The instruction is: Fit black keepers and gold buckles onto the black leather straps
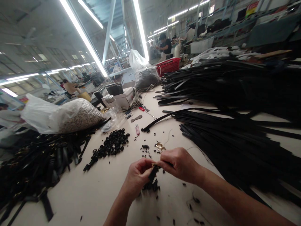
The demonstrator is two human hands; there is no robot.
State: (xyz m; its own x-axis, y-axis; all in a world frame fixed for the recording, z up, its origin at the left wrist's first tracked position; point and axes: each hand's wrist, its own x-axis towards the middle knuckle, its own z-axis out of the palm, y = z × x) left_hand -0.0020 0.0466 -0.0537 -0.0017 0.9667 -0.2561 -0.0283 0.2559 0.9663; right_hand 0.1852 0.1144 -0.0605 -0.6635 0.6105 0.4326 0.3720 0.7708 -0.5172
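Both hands meet near the tabletop's (98, 188) front edge, left hand (137, 177) pinching a short black strap (153, 173), right hand (180, 164) closed on its gold buckle (155, 164) end; the strap looks light and limp, best gripped close beside the buckle.

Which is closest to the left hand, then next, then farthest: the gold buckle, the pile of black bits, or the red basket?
From the left hand:
1. Gold buckle, just ahead, slightly right.
2. Pile of black bits, ahead, to the left.
3. Red basket, far back.
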